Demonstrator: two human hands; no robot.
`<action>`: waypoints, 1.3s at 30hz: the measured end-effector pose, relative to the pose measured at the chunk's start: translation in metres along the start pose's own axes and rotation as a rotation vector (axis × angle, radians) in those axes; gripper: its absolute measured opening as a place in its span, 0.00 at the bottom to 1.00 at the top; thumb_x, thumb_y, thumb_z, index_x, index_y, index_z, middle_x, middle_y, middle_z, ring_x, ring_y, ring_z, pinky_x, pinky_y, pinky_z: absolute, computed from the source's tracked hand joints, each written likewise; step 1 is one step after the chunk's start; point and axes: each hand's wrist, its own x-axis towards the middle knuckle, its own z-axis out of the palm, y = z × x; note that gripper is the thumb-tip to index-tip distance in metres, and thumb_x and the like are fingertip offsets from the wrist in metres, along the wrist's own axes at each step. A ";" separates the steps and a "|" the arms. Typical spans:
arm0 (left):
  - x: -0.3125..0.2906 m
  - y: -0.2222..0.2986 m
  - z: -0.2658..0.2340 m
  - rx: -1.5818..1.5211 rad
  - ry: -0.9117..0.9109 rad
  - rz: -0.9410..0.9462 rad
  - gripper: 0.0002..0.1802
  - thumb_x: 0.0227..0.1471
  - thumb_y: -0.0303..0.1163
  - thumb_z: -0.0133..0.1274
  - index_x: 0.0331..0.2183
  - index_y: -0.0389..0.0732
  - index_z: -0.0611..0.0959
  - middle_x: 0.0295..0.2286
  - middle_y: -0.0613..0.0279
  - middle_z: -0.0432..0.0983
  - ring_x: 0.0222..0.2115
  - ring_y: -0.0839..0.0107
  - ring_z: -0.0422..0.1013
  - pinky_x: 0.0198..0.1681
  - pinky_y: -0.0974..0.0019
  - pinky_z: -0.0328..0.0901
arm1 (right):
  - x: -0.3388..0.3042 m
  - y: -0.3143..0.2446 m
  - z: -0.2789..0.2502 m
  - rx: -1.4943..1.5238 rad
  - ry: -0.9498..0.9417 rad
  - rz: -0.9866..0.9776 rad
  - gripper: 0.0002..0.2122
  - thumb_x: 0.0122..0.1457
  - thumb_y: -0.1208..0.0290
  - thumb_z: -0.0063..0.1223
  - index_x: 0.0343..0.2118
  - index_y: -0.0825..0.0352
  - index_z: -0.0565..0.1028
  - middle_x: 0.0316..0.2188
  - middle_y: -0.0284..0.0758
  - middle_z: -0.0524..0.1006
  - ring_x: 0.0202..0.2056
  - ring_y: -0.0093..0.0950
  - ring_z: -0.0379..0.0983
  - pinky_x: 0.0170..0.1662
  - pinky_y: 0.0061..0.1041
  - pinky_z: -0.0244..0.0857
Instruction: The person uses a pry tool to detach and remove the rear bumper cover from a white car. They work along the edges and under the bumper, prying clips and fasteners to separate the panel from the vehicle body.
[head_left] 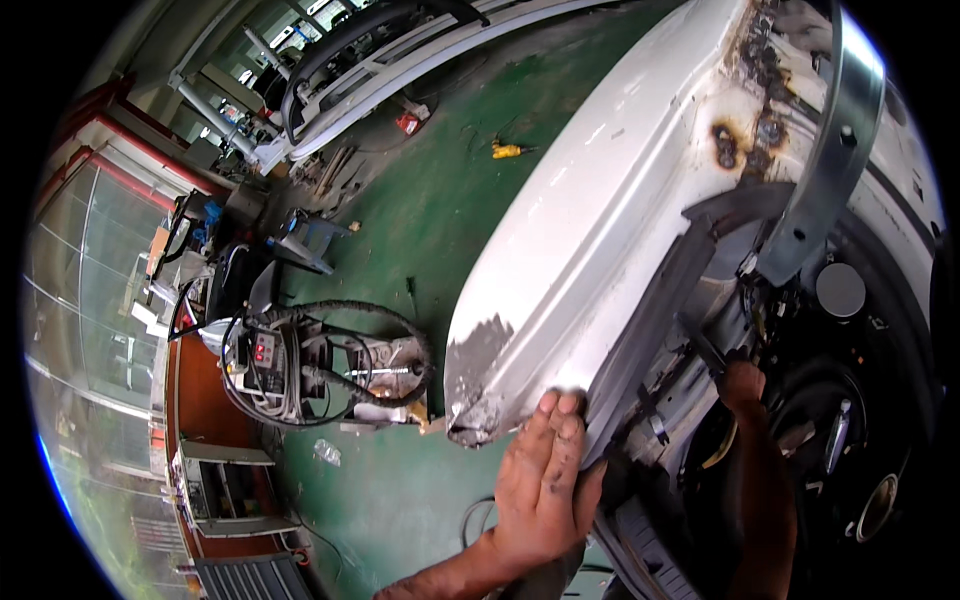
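Note:
My left hand (545, 485) lies with its fingers stretched out against the lower edge of a white car body panel (560, 230), next to a dark strip (645, 330) along the panel's inner edge. Near the fingers, the panel's corner (475, 425) is scuffed grey and looks crumpled. Further right, my right hand (742, 385) is closed around a dark, flat bar-shaped tool (703, 345), reaching inside the car's open body. The tool's far end points toward the panel's inner side; whether it touches metal, I cannot tell. Burnt weld spots (728, 145) mark the panel's upper part.
A curved grey metal piece (830, 150) stands over the opening at the right. Beyond the panel, a wheeled machine with coiled cables (320, 365) stands on the green floor (390, 250). A yellow power tool (507, 151) and a grey step stool (310, 240) are farther off.

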 end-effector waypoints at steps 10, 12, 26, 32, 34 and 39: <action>-0.045 0.087 0.025 -0.620 -0.148 -0.634 0.43 0.54 0.35 0.65 0.63 0.29 0.61 0.51 0.43 0.69 0.46 0.57 0.74 0.42 0.60 0.72 | -0.198 -0.030 -0.127 1.171 -0.144 -0.190 0.15 0.55 0.76 0.63 0.46 0.71 0.76 0.30 0.34 0.77 0.29 0.20 0.70 0.33 0.25 0.68; -0.044 0.092 0.052 -0.953 -0.184 -0.834 0.39 0.60 0.37 0.60 0.62 0.28 0.60 0.50 0.47 0.70 0.45 0.65 0.74 0.42 0.65 0.71 | -0.211 -0.041 -0.158 1.005 -0.072 -0.381 0.18 0.52 0.77 0.65 0.47 0.70 0.77 0.32 0.39 0.79 0.31 0.29 0.77 0.36 0.27 0.70; 0.001 0.062 0.096 -1.127 0.063 -0.912 0.22 0.66 0.43 0.51 0.45 0.31 0.78 0.43 0.47 0.81 0.40 0.64 0.80 0.45 0.61 0.76 | -0.184 -0.059 -0.160 1.911 0.116 0.229 0.29 0.63 0.58 0.59 0.60 0.73 0.67 0.40 0.35 0.77 0.41 0.24 0.74 0.43 0.24 0.68; 0.012 0.049 0.081 -1.117 0.195 -0.927 0.19 0.67 0.41 0.50 0.45 0.33 0.76 0.43 0.50 0.80 0.41 0.66 0.79 0.43 0.64 0.76 | -0.142 -0.091 -0.175 1.974 0.012 0.360 0.10 0.65 0.63 0.57 0.39 0.65 0.77 0.25 0.24 0.74 0.19 0.16 0.66 0.19 0.17 0.59; 0.016 0.051 0.083 -1.132 0.314 -0.932 0.18 0.67 0.40 0.49 0.47 0.34 0.75 0.43 0.51 0.79 0.43 0.66 0.78 0.43 0.63 0.77 | -0.137 -0.102 -0.182 1.935 0.073 0.358 0.07 0.64 0.66 0.59 0.37 0.64 0.76 0.24 0.23 0.71 0.19 0.14 0.64 0.18 0.15 0.55; 0.023 0.055 0.088 -1.195 0.478 -0.950 0.15 0.68 0.36 0.47 0.49 0.36 0.74 0.45 0.52 0.77 0.48 0.66 0.75 0.45 0.65 0.76 | -0.118 -0.118 -0.197 1.823 0.091 0.237 0.06 0.64 0.67 0.57 0.37 0.64 0.76 0.23 0.23 0.70 0.19 0.14 0.61 0.19 0.17 0.53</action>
